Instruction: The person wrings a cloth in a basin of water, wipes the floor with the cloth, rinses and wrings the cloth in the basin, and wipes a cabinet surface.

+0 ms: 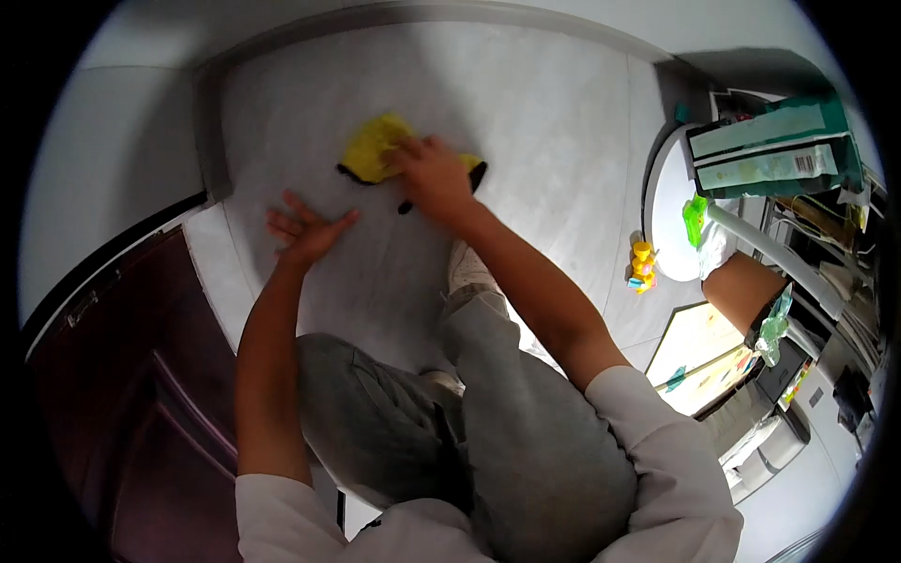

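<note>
A yellow cloth [368, 150] with a dark edge lies bunched on the grey tiled floor [540, 122]. My right hand [432, 178] presses down on it, fingers over its middle, and part of the cloth shows on either side of the hand. To the left, my left hand [308, 233] is open with fingers spread, low over the floor and apart from the cloth. It holds nothing.
A dark red door [160, 403] stands at the left. On the right are a round white base [671, 206], a small yellow toy [642, 266], a green box [770, 150] and a brown carton [743, 291]. Walls border the floor ahead.
</note>
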`<control>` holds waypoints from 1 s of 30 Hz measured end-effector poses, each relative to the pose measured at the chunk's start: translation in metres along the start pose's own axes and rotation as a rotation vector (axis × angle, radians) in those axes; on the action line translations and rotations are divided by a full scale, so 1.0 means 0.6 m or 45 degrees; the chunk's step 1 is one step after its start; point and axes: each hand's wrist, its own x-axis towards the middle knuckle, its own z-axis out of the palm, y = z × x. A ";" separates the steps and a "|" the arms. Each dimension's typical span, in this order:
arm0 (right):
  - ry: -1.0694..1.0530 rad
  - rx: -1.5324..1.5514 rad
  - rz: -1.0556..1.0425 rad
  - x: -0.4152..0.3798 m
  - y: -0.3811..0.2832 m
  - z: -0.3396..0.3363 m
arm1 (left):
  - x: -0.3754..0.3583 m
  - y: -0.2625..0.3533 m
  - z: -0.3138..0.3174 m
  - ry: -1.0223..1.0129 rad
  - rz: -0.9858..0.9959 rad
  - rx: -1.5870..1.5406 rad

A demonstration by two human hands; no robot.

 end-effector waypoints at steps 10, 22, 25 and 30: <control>0.823 -0.331 0.958 -0.208 0.292 -0.247 | 0.001 -0.014 0.003 0.000 0.017 0.009; 0.520 -0.233 1.033 -0.235 0.103 -0.063 | -0.014 -0.002 -0.011 -0.024 -0.012 -0.047; 0.458 -0.104 1.010 -0.161 0.074 -0.047 | -0.024 0.005 -0.027 -0.060 0.018 -0.038; 0.317 -0.015 0.799 -0.014 0.029 -0.010 | -0.012 -0.007 -0.017 -0.048 0.039 -0.066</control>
